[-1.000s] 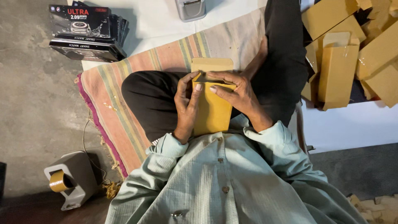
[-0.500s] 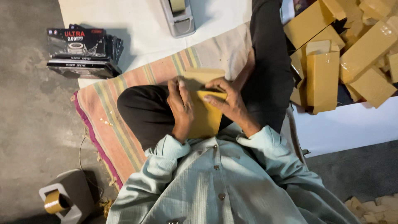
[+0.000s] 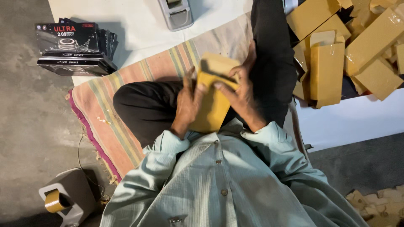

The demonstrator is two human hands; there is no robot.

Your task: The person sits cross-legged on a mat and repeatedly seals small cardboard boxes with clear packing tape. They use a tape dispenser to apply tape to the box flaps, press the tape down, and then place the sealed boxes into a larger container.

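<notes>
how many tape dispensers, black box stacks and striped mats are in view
tape dispensers: 2, one at the top edge, one at the lower left
black box stacks: 1
striped mats: 1
total: 4
Both hands, left and right, hold a yellow carton.

Flat yellow-brown paper envelope, flap open at top, upright over lap, gripped both sides.

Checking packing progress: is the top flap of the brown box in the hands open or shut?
Open: the flap stands up above the brown box, held between left hand and right hand.
</notes>
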